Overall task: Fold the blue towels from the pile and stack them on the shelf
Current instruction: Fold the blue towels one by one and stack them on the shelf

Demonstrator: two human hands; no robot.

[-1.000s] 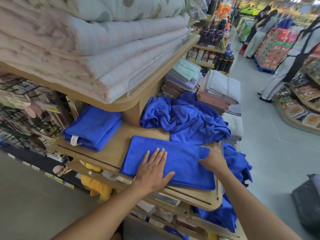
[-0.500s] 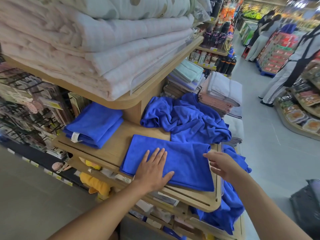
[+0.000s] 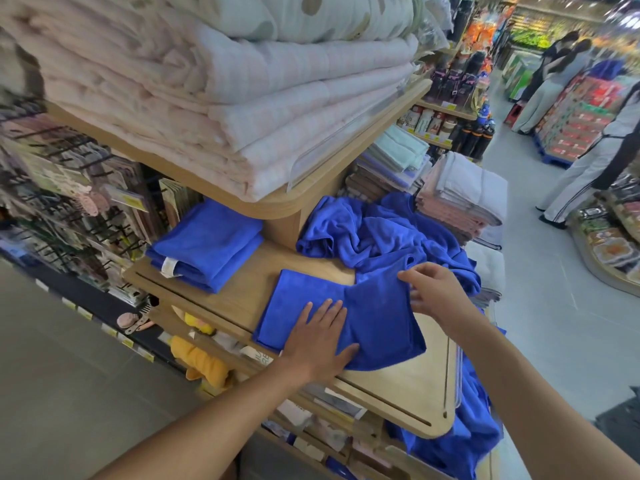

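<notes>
A: Status on the towels?
B: Early. One folded stack of blue towels (image 3: 207, 247) sits far left on the light wooden shelf (image 3: 398, 386). It looks like two or three done.
A: Current one?
B: There's a half-folded blue microfibre towel (image 3: 304, 299) near the middle of the shelf. The left hand (image 3: 320, 337) lies flat on it, fingers straight and spread, pinning the left part. The right hand (image 3: 433, 289) has its fingers curled on the towel's right end, which is raised off the board. I'd say it's mid fold-over toward the left.
A: Remaining?
B: The crumpled pile of loose blue towels (image 3: 374, 233) just beyond touches the one in work. More blue cloth (image 3: 467, 427) hangs off the near right corner. Several to go, count unclear. This one also has to go on the stack.
</notes>
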